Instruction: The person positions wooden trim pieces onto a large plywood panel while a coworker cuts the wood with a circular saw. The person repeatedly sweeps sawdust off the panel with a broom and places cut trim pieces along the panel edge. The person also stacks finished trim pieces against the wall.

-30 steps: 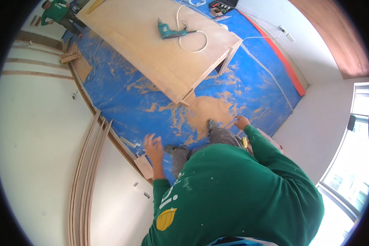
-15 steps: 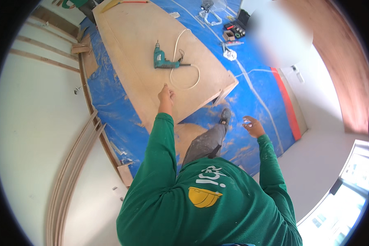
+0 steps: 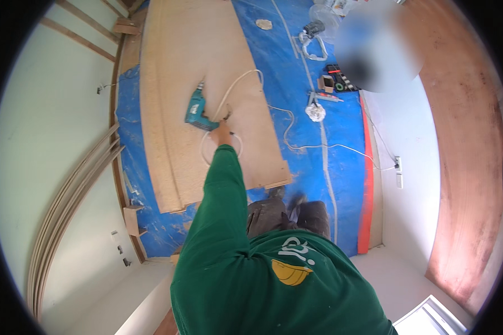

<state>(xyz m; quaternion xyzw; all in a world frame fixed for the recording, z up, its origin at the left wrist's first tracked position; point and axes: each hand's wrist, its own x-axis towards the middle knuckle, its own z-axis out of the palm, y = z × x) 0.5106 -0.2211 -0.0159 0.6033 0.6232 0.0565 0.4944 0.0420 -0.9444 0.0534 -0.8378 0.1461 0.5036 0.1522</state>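
My left hand (image 3: 222,134) reaches forward over the wooden panel (image 3: 218,50) and is closed at the handle end of a teal corded power drill (image 3: 195,110), where its cord comes out. The drill lies on its side on the panel, its chuck and bit pointing away from me. Its pale cord (image 3: 227,94) loops over the panel around my hand. My fingers are partly hidden by the back of the hand. My right hand is out of view.
Blue sheeting (image 3: 296,125) covers the floor. To the right lie a caulking gun (image 3: 325,97), a crumpled pale bundle (image 3: 315,112) and an open tool case (image 3: 341,78). A cord runs to a wall socket (image 3: 398,163). Long wooden strips (image 3: 67,223) lean on the left wall.
My left hand has moved forward to the drill's handle end. My right hand has left the view. The view has turned, and the panel now runs straighter ahead.
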